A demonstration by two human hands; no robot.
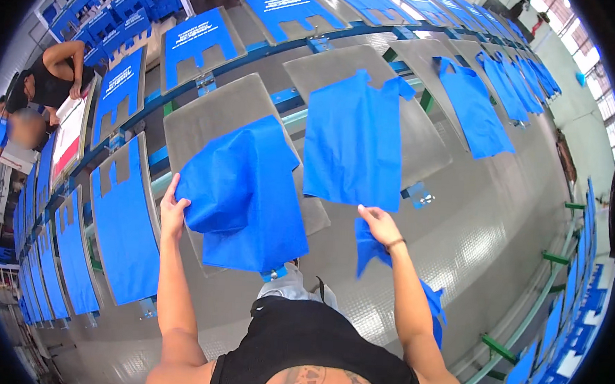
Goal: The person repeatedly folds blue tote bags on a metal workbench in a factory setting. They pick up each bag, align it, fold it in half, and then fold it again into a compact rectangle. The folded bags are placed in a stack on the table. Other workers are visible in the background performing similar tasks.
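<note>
My left hand [173, 211] pinches the left edge of a blue fabric bag [251, 196], which bulges and creases above a grey flat board [217, 118]. To its right, a second blue bag [355, 142] with cut-out handles hangs partly over another board [421, 139]. My right hand [382, 227] is closed at that bag's lower edge, thumb and finger together. More blue fabric [370, 249] hangs below and behind this hand, showing again under the right forearm; how it is held is hidden.
Boards with printed blue bags [198, 44] line the curved blue rail ahead and left. Unprinted bags [475, 107] lie over boards at the right. A co-worker [56, 74] leans over a frame [70, 134] at the far left. Green brackets [499, 348] and a rail stand at the lower right.
</note>
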